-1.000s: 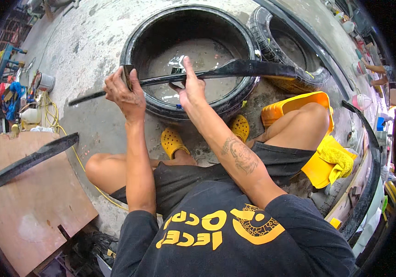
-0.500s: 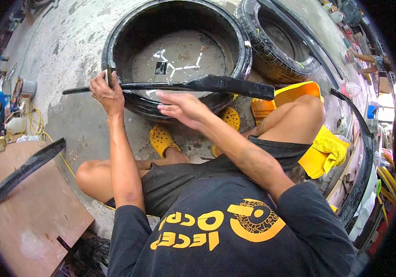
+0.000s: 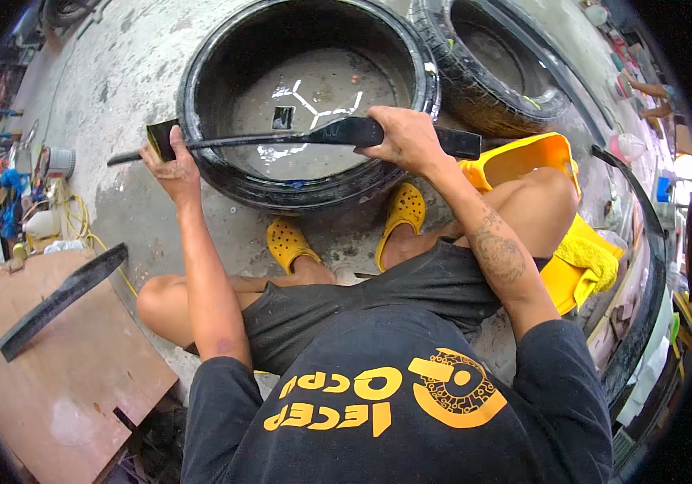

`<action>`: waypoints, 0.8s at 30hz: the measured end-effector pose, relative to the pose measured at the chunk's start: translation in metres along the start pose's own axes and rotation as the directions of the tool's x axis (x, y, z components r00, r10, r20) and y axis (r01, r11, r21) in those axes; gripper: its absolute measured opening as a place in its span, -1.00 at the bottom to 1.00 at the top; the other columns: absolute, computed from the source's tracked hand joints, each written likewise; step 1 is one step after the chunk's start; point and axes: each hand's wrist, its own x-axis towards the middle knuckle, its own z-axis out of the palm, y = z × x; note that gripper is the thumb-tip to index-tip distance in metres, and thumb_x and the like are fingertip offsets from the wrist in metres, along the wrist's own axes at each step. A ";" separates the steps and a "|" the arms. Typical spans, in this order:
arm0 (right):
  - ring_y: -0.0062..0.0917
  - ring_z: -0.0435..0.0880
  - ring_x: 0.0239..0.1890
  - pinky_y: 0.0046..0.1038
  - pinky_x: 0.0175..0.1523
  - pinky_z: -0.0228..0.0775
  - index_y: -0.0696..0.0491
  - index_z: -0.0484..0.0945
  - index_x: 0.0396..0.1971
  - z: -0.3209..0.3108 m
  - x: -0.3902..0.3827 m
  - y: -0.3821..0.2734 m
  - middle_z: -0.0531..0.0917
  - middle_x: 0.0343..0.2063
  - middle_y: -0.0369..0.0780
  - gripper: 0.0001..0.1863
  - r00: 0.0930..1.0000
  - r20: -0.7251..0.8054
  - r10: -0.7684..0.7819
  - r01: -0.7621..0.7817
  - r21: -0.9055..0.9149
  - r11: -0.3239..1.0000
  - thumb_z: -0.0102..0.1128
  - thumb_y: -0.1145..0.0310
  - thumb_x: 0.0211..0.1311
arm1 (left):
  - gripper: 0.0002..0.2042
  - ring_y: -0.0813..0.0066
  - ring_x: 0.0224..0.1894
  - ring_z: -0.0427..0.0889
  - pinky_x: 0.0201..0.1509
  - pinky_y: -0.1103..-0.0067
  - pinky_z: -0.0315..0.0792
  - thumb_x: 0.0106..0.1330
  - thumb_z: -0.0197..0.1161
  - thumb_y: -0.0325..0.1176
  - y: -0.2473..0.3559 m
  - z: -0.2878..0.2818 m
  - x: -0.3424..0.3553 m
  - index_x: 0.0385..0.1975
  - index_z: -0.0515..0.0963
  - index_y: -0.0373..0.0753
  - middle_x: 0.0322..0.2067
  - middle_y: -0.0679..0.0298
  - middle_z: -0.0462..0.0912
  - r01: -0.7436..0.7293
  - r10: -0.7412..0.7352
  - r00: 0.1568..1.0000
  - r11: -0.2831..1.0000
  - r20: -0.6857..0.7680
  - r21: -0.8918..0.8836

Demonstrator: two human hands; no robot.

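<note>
A long black rubber strip, with a thicker, wider right part, lies across the near rim of a big black tire basin. My right hand is closed around the wide part. Toward the strip's thin left end, my left hand pinches a small dark, flat, glossy square piece; its exact kind I cannot make out. The left fingers also lie against the strip, but whether they grip it is unclear. Inside the basin is a shiny surface with bright reflections.
Another tire lies at the far right, beside a yellow container and a yellow cloth. A second black strip rests on a wooden board at left. A long curved black strip stretches along the right.
My right hand, open beside the strip before, has moved right and closed around its wide part. The dark square piece in my left hand has turned from edge-on to show its face.
</note>
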 end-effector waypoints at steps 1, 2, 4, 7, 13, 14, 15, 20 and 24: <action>-0.15 0.71 -0.21 -0.16 -0.14 0.54 0.04 0.54 -0.29 0.000 0.000 0.001 0.71 -0.34 -0.13 -0.52 1.000 -0.004 0.002 -0.002 0.010 1.000 0.52 0.03 -0.06 | -0.55 0.01 -0.22 0.61 -0.08 0.29 0.47 0.36 0.37 -0.03 0.015 -0.004 0.001 -0.16 0.55 -0.40 -0.26 0.03 0.63 -0.009 0.009 1.000 1.000 0.003 0.006; -0.19 0.69 -0.21 -0.18 -0.14 0.52 0.05 0.54 -0.26 0.004 0.003 -0.002 0.68 -0.34 -0.16 -0.53 0.991 -0.131 -0.023 0.020 -0.025 0.999 0.52 0.08 -0.04 | -0.55 0.06 -0.23 0.64 -0.10 0.31 0.48 0.36 0.37 -0.03 0.026 -0.012 0.001 -0.14 0.56 -0.39 -0.25 0.05 0.66 0.062 -0.061 0.998 0.995 0.008 -0.082; -0.25 0.62 -0.21 -0.21 -0.12 0.49 0.04 0.53 -0.18 0.007 0.010 -0.007 0.61 -0.30 -0.20 -0.53 0.966 -0.256 -0.033 0.015 -0.072 0.997 0.55 0.18 -0.07 | -0.55 0.11 -0.17 0.64 -0.05 0.34 0.47 0.37 0.37 -0.05 0.059 -0.029 -0.004 -0.08 0.54 -0.38 -0.21 0.03 0.66 0.179 -0.176 0.984 0.963 0.033 -0.200; -0.22 0.59 -0.10 -0.23 -0.05 0.46 0.03 0.52 -0.15 0.032 0.017 0.003 0.61 -0.23 -0.17 -0.50 0.966 -0.259 -0.006 -0.035 -0.150 0.988 0.55 0.19 -0.07 | -0.53 0.12 -0.18 0.67 -0.04 0.36 0.50 0.37 0.36 -0.07 0.082 -0.054 -0.026 0.01 0.54 -0.39 -0.18 0.03 0.70 0.220 -0.204 0.972 0.965 0.121 -0.141; -0.17 0.54 0.08 -0.22 0.10 0.43 -0.01 0.51 0.04 0.049 0.004 0.003 0.54 0.00 -0.08 -0.39 0.995 -0.054 -0.089 0.075 -0.227 0.971 0.56 0.15 -0.03 | -0.50 0.23 -0.21 0.64 -0.06 0.40 0.50 0.40 0.32 -0.02 0.099 -0.077 -0.091 -0.06 0.58 -0.46 -0.20 0.06 0.69 0.465 -0.412 0.871 0.868 0.268 -0.176; -0.16 0.53 0.09 -0.22 0.14 0.41 0.01 0.52 0.03 0.043 0.004 0.006 0.54 0.02 -0.09 -0.40 0.999 -0.025 -0.038 0.036 -0.081 0.996 0.56 0.16 -0.01 | -0.49 0.29 -0.25 0.62 -0.08 0.42 0.50 0.41 0.32 0.00 0.108 -0.082 -0.094 -0.08 0.60 -0.47 -0.24 0.09 0.70 0.615 -0.542 0.759 0.779 0.362 -0.123; -0.14 0.52 0.11 -0.21 0.18 0.40 0.03 0.53 0.03 0.036 0.002 0.011 0.54 0.04 -0.10 -0.41 1.000 0.011 0.012 -0.012 0.064 0.998 0.56 0.18 0.00 | -0.49 0.29 -0.25 0.62 -0.08 0.42 0.50 0.41 0.32 0.00 0.106 -0.083 -0.099 -0.08 0.60 -0.47 -0.24 0.09 0.70 0.620 -0.546 0.754 0.775 0.366 -0.123; -0.45 0.70 -0.06 -0.44 0.09 0.50 0.07 0.65 -0.03 -0.120 -0.029 0.061 0.74 -0.12 -0.17 -0.62 0.946 -0.252 0.202 -0.140 0.245 0.959 0.44 0.17 0.24 | -0.44 0.37 -0.31 0.60 -0.12 0.42 0.50 0.35 0.35 0.08 0.085 -0.079 -0.116 -0.09 0.64 -0.44 -0.35 0.16 0.69 0.481 -0.439 0.844 0.874 0.310 -0.073; -0.57 0.71 -0.17 -0.48 0.00 0.53 0.13 0.69 -0.08 -0.184 -0.099 0.162 0.77 -0.16 -0.27 -0.63 0.654 -0.476 0.589 -0.356 0.493 0.794 0.35 0.12 0.34 | -0.44 0.38 -0.27 0.61 -0.09 0.44 0.49 0.33 0.36 0.14 0.080 -0.081 -0.115 -0.10 0.68 -0.38 -0.29 0.17 0.71 0.613 -0.580 0.756 0.790 0.305 -0.019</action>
